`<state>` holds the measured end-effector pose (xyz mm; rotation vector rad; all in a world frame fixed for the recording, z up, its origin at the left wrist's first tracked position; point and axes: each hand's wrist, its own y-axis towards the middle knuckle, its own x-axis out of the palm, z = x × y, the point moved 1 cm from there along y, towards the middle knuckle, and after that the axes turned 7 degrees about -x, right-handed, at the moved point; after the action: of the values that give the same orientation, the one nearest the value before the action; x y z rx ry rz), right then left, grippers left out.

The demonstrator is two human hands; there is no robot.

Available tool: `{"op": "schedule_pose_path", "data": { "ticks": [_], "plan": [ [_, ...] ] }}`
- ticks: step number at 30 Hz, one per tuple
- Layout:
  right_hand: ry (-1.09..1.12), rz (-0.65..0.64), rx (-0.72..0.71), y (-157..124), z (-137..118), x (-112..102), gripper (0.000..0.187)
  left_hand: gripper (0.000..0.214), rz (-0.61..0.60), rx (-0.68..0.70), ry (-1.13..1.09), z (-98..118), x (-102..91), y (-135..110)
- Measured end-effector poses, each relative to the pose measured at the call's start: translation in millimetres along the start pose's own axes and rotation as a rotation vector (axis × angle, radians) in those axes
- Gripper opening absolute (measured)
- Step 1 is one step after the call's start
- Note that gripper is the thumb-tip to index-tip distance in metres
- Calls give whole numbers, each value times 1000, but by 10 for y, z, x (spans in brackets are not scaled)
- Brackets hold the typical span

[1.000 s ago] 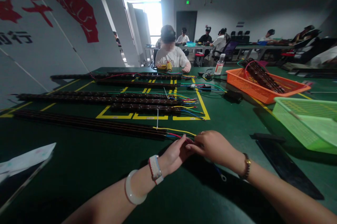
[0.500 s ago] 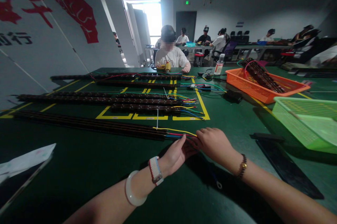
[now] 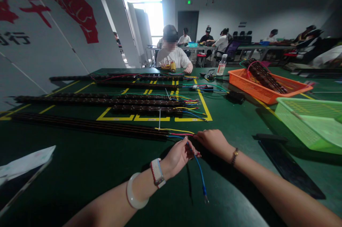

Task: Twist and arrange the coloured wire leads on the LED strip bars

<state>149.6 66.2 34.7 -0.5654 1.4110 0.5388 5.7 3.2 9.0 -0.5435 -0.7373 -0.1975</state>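
Note:
A long dark wire bundle (image 3: 88, 127) lies across the green table (image 3: 107, 184), with a white cable tie (image 3: 159, 119) near its right end. From that end come a yellow wire (image 3: 173, 130), a red wire (image 3: 179, 134) and a blue wire (image 3: 200, 170). Thumb and fingers of my left hand (image 3: 177, 157) pinch the blue wire, whose tip with a metal terminal hangs down towards me. My right hand (image 3: 215, 143) is closed where the red and yellow wires run in under its fingers; their ends are hidden there.
Behind lie several similar bundles (image 3: 107, 100) over yellow tape marks. At right stand an orange basket (image 3: 251, 86) holding another bundle, a green basket (image 3: 294, 123) and a flat black piece (image 3: 288, 166). A bottle (image 3: 221, 65) is farther back. A person (image 3: 173, 54) sits opposite.
The blue wire's end has come out of the bunch between my hands and now hangs from my left hand. My right hand has shifted slightly left, apart from the left.

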Motion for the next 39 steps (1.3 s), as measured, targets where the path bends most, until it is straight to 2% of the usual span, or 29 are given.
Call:
{"op": "schedule_pose_path", "data": {
  "ticks": [5,8,12,15,18,21,25,32,39],
  "plan": [
    [-9,8,15,-4,9,14,42,36,27,-21,28,25,10,-23],
    [15,-30,12,-40,-2,-9,50,35,15,-24,16,23,-1,-24],
    [86,-90,83,-107,2,-169,69,34,-10,-42,-10,13,-18,-2],
    [254,-161,74,-186,-36,-338,74,29,14,-61,-63,12,-28,15],
    [347,-215,-47,-283,-134,-438,65,32,-2,-107,-65,8,-39,25],
    [291,-216,-142,-351,-224,-444,49,35,-26,-113,-33,0,-57,34],
    [227,-177,-143,-371,-231,-444,29,36,-19,-76,-40,6,-53,36],
    [262,-144,-61,-351,-21,-539,31,36,-107,-51,59,-2,-11,10],
    [254,-222,-114,-279,67,-335,30,39,-179,-37,230,-30,-46,2]
  ]
}}
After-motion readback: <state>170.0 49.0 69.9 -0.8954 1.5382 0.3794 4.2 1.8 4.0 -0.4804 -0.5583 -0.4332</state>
